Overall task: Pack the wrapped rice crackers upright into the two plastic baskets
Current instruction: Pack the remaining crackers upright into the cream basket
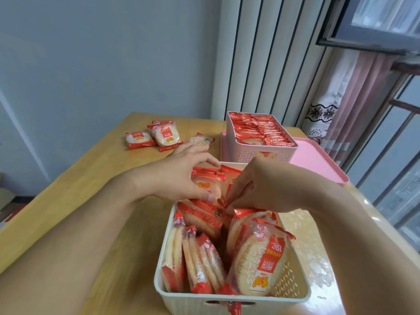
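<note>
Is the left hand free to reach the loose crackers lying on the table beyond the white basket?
Probably not yet: the left hand grips a cracker packet over the white basket. The table toward the loose crackers looks unobstructed.

Left forearm enters from 8 o'clock. Left hand [179,176] is spread, thumb and fingers curled round a wrapped rice cracker [208,185]. Right forearm enters from 4 o'clock. Right hand [261,185] points fingertips down toward 7 o'clock, pinching a red wrapper edge [223,203].
</note>
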